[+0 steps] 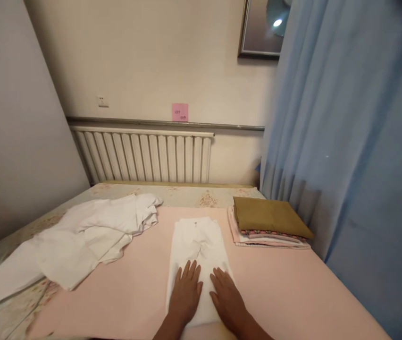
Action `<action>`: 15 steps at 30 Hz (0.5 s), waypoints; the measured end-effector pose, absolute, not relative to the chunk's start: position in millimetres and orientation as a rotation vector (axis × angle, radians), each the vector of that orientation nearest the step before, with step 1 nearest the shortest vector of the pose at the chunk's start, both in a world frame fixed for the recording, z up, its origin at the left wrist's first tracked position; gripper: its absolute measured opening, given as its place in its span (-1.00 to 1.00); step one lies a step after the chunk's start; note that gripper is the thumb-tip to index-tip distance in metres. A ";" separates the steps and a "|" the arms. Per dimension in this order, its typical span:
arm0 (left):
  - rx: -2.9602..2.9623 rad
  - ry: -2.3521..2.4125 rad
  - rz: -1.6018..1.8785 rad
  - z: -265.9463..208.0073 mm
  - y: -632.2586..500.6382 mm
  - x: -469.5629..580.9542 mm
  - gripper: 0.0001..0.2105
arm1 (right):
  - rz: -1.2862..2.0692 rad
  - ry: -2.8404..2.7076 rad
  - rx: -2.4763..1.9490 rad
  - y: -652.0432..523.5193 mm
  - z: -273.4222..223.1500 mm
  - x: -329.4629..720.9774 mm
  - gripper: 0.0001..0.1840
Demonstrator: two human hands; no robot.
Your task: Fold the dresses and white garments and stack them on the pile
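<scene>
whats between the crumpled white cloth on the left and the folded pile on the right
In the head view, a white garment lies on the pink surface between the crumpled white cloth and the folded pile.

Floral cover (208,198) | pink sheet (286,288) atop | white garment (203,257) | crumpled white cloth (87,236) | folded stack (272,219)

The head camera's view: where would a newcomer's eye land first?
Probably on the left hand and right hand, laid flat on a white garment at the lower middle. Next, the tall blue curtain fills the right side, near a brown-topped stack of folded cloth. A rumpled white cloth sprawls at the left.
</scene>
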State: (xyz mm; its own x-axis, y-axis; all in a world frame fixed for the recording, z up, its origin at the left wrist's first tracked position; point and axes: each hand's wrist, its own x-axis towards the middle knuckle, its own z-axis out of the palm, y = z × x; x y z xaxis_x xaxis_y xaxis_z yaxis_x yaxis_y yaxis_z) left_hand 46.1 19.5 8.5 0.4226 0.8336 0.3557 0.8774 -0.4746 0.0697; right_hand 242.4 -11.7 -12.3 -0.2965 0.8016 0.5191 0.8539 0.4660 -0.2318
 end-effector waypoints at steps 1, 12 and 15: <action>-2.540 -1.536 -0.524 8.9 19.2 46.1 -0.53 | -0.130 -2.138 -1.391 -12.2 -12.7 245.3 -0.49; -2.520 -1.535 -0.499 5.9 21.5 45.3 -0.54 | -0.247 -2.072 -1.401 -13.2 -12.5 246.4 -0.51; -2.511 -1.530 -0.502 3.0 23.0 44.6 -0.55 | -0.301 -2.039 -1.400 -11.6 -16.3 246.1 -0.55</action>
State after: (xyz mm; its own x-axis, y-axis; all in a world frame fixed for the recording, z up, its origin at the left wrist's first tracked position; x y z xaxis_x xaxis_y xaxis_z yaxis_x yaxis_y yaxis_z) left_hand 44.6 23.0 3.0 0.4206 0.8317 0.3625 0.8847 -0.4645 0.0390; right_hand 246.1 -11.6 -16.3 -0.2287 0.7529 0.6172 0.8992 0.4063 -0.1624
